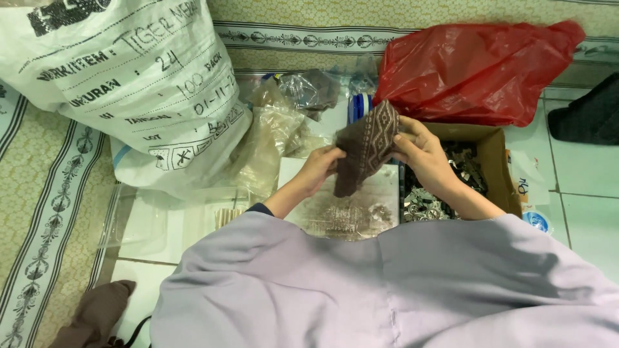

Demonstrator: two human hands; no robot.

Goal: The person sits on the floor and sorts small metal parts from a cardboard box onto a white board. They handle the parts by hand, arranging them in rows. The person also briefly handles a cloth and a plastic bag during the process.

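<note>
A brown knitted cloth piece [366, 147] with a pale geometric pattern is held upright above the floor, near the middle of the scene. Its patterned upper end points to the far side, while the plainer lower part hangs toward the near side. It appears folded or doubled over, though its exact shape is hard to make out.

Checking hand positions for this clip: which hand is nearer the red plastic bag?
Right. The right hand grips the brown patterned cloth just below the red plastic bag; the left hand holds the cloth's other edge, farther away.
</note>
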